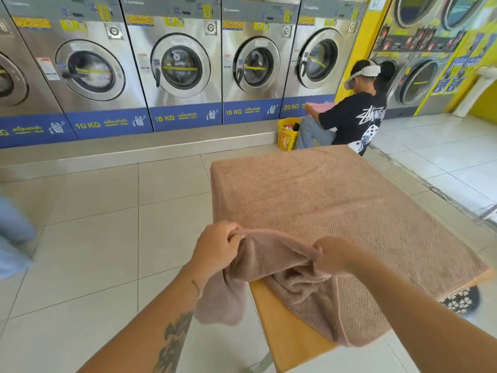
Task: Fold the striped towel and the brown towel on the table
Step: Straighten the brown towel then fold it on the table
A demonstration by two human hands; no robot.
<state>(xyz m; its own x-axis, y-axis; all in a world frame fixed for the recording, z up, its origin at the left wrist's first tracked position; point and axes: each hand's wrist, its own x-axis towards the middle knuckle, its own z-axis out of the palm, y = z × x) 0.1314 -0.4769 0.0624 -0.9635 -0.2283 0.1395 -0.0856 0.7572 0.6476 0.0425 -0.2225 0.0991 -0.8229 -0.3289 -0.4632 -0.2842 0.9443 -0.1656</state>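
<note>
Brown terry cloth bunched in both fists, that's the picture: the left hand (217, 246) has its fingers curled tight round the near edge of the brown towel (336, 195). The right hand (336, 254) grips that same edge just beside it, and the cloth between them is gathered into a soft ridge lifted off the surface. Out from the grip, one corner droops past the near left side of the table (285, 332), whose bare wooden top shows at the near corner. The rest of the towel lies spread flat across the top, reaching the far edge and hanging over the left side. My read: this one is laid out and only at its first fold, with no neat halves to be seen yet. The striped towel? Nowhere in sight, folded or not, so I can't score it. Most of the job looks to be ahead, then. Beyond the table, a person (349, 119) crouches by a yellow basket (287, 134) in front of a row of washing machines (177, 65) on the tiled floor (107, 238).
</note>
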